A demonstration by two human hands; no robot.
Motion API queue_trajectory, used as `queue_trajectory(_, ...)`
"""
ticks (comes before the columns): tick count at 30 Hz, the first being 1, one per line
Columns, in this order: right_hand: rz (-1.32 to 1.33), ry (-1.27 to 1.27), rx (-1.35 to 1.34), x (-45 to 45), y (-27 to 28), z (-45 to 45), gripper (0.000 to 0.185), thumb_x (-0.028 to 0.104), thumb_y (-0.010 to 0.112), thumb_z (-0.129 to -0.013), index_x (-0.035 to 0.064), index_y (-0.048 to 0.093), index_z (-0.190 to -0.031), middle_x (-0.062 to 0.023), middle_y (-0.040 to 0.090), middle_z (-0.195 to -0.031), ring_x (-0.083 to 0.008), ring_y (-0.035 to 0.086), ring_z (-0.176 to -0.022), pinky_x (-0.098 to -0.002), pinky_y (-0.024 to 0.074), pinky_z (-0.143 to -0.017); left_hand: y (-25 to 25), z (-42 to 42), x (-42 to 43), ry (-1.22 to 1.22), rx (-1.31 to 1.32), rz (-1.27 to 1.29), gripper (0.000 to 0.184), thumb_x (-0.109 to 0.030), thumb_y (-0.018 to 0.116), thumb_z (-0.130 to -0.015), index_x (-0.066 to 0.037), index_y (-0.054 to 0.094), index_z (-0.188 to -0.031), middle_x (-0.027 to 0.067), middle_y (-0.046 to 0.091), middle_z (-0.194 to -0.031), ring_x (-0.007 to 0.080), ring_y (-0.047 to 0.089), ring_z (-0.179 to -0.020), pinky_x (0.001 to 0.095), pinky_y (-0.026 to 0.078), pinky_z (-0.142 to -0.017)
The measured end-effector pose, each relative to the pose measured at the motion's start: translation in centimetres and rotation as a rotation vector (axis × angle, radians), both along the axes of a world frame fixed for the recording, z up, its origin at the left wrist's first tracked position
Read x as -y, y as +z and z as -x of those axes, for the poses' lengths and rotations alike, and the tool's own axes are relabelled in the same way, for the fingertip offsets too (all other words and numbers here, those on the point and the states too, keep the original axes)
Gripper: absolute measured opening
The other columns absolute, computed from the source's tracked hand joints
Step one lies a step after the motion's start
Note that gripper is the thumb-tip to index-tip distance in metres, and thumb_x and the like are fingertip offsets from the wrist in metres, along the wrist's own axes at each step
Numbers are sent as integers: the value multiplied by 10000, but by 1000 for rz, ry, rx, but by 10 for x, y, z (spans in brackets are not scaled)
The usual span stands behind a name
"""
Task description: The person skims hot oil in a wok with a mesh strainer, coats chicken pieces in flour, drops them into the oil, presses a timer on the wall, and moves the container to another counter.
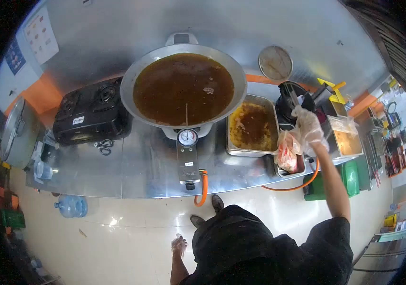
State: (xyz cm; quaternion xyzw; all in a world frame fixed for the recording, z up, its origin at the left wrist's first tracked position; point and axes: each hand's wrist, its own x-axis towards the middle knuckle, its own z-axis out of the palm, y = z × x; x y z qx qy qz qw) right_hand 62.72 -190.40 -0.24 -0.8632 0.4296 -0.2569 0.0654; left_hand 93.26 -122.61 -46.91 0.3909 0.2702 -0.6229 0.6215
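My right hand (311, 129), in a clear plastic glove, reaches over the right side of the counter. Its fingers close around the end of a metal utensil (294, 96) that stands in a black pot (287, 105); the glove hides part of the grip. Below that hand, a plastic bag with red and white contents (287, 154) lies in a small metal tray. Away from the counter, my left hand (179, 244) hangs low above the floor, gloved too. Its fingers are loosely bent and apart, with nothing visible in them.
A wide wok (134, 107) of dark brown oil sits on a burner, a dial thermometer (187, 137) at its front. Beside it are a deep metal pan (232, 148), a black gas stove (89, 118) and scissors (103, 147). An orange hose (204, 187) hangs off the edge.
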Motion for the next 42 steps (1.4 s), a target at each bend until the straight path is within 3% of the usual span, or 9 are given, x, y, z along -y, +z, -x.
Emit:
queue_trajectory(4, -42, 32, -86, 12, 92, -32, 260, 266, 637, -900, 77, 684, -1073, -77, 687, -952, -211, 628, -900, -346, 494, -795, 4, 6, 6, 102, -54, 19, 210, -223, 644, -934, -93, 504, -847, 51, 493, -720, 182, 479, -556, 323, 437, -514)
queue_trajectory(10, -21, 218, -239, 24, 227, -138, 280, 301, 669, -873, 96, 699, -1062, -67, 694, -938, -209, 631, -880, -348, 499, -773, 5, 17, 28, -38, 224, -169, 185, -211, 660, -929, -60, 554, -949, 99, 593, -810, 211, 541, -594, 340, 473, -537)
queue_trajectory(16, 10, 424, -446, 24, 303, -272, 301, 336, 701, -846, 115, 714, -1050, -57, 701, -925, -207, 634, -860, -350, 503, -751, 3, 43, 21, 84, 222, -83, 145, -208, 672, -904, -89, 593, -931, 68, 618, -826, 214, 605, -717, 344, 503, -624)
queue_trajectory(24, 8, 552, -850, 7, 315, -398, 331, 383, 743, -810, 140, 734, -1035, -43, 710, -907, -204, 638, -833, -353, 509, -722, 0, 95, 2, 209, 155, -142, 188, -212, 660, -911, -58, 568, -968, 138, 623, -817, 257, 582, -620, 371, 487, -543)
queue_trajectory(28, 3, 614, -1201, -4, 287, -442, 347, 406, 765, -793, 152, 745, -1028, -37, 715, -898, -203, 640, -820, -354, 512, -707, 29, 103, 11, 135, 248, -304, 145, -168, 662, -911, -67, 562, -946, 123, 596, -812, 260, 561, -645, 385, 472, -573)
queue_trajectory(33, -43, 800, -1563, -15, 244, -461, 367, 435, 791, -770, 168, 757, -1019, -28, 721, -887, -201, 642, -803, -356, 516, -689, 19, 95, 20, 182, 143, -243, 156, -167, 669, -904, -53, 582, -964, 93, 603, -805, 221, 571, -658, 344, 479, -578)
queue_trajectory(36, -86, 858, -1595, -8, 223, -464, 379, 453, 807, -757, 177, 765, -1013, -23, 725, -880, -200, 643, -793, -357, 518, -678, 10, 85, 26, 269, 96, -120, 160, -149, 671, -888, -47, 601, -988, 92, 598, -797, 229, 580, -676, 348, 494, -608)
queue_trajectory(40, -23, 608, -1627, -9, 198, -473, 342, 398, 827, -717, 185, 772, -978, -14, 741, -884, -203, 654, -790, -370, 520, -661, 3, 69, 33, 344, -11, 60, 159, -139, 666, -883, -43, 608, -996, 88, 589, -792, 230, 568, -668, 349, 481, -602)
queue_trajectory(42, -36, 523, -1472, -29, 205, -460, 290, 356, 820, -717, 181, 776, -944, -14, 741, -876, -201, 658, -784, -369, 517, -654, -1, 65, 37, 350, -27, 65, 146, -132, 666, -880, -45, 602, -979, 81, 576, -776, 223, 552, -653, 345, 467, -590)
